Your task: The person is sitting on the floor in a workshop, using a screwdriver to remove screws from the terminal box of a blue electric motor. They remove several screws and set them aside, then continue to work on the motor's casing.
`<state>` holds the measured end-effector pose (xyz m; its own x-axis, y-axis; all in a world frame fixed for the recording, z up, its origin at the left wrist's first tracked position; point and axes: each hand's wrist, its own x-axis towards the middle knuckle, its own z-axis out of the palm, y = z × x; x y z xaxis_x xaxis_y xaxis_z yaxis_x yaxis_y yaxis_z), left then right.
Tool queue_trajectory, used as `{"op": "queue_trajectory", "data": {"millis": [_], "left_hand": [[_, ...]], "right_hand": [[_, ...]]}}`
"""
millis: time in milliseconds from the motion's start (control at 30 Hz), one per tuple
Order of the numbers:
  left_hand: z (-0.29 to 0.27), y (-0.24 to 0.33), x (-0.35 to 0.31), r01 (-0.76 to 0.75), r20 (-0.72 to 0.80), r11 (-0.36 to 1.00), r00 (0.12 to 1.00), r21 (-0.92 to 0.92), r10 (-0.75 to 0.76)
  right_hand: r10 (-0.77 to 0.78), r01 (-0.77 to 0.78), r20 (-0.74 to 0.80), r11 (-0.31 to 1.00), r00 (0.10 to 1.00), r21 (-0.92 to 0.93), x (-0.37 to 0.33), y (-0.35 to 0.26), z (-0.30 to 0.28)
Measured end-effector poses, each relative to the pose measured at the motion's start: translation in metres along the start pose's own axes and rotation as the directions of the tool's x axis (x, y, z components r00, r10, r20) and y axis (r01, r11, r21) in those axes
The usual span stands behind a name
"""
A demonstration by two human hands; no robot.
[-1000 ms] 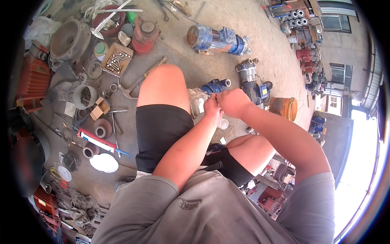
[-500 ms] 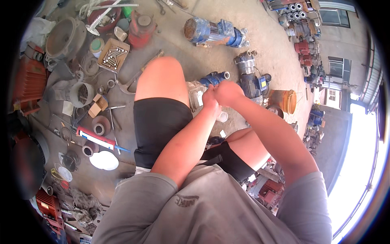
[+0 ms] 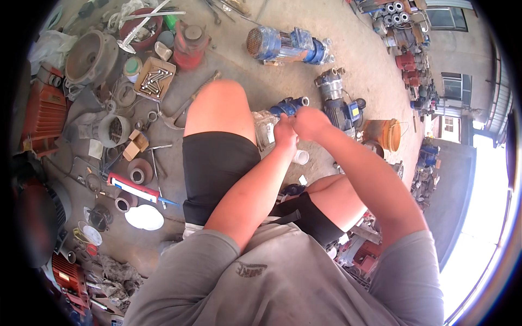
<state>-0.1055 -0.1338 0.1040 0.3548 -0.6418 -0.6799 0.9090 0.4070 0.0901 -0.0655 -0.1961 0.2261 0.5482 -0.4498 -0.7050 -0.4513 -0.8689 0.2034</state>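
In front of my knees, my left hand (image 3: 285, 132) and my right hand (image 3: 311, 124) meet with fingers curled closed. What they grip, if anything, is hidden behind the fingers. Just past them lies a blue metal pump fitting (image 3: 289, 106) with a round pale opening at its right end. A worn, dirty beige block-like body (image 3: 265, 130) with a pale label is beside my left hand, partly hidden by my leg. Below my hands sits a small white cup-like piece (image 3: 300, 157). To the right of my right hand stands a dark blue motor (image 3: 341, 116).
A blue motor pump (image 3: 288, 45) lies farther ahead. On the right stands an orange bucket (image 3: 392, 135). Left of my leg are a box of bolts (image 3: 155, 79), a red sealant tube (image 3: 133, 188), a T-handle wrench (image 3: 156, 168) and a white disc (image 3: 144, 217).
The whole view has shifted slightly, so the floor items appear a little right and lower. My hands stay together, with my right hand slightly lower and turned a bit.
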Motion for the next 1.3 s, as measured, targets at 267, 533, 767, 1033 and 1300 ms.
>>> {"op": "queue_trajectory", "data": {"millis": [267,533,767,1033,1300], "left_hand": [[-0.039,-0.018,0.015,-0.136,-0.034,0.269,0.838,0.953,0.544],[-0.012,0.043,0.002,-0.132,0.306,-0.329,0.768,0.935,0.562],[-0.015,0.089,0.045,-0.228,0.337,-0.456,0.925,0.86,0.172],[-0.023,0.082,0.044,-0.167,0.306,-0.45,0.917,0.877,0.256],[-0.025,0.074,0.049,-0.262,0.543,-0.717,0.818,0.646,0.19]], "right_hand": [[-0.487,0.412,-0.021,0.759,0.873,-0.504,-0.007,0.001,-0.031],[0.019,0.126,-0.453,0.95,0.891,0.286,-0.019,0.035,0.02],[-0.215,0.273,-0.29,0.946,0.933,0.175,-0.012,0.029,0.003],[-0.255,0.397,-0.448,0.88,0.857,0.259,-0.014,0.037,0.008],[-0.078,0.512,-0.609,0.631,0.789,0.583,0.003,0.066,0.031]]}}
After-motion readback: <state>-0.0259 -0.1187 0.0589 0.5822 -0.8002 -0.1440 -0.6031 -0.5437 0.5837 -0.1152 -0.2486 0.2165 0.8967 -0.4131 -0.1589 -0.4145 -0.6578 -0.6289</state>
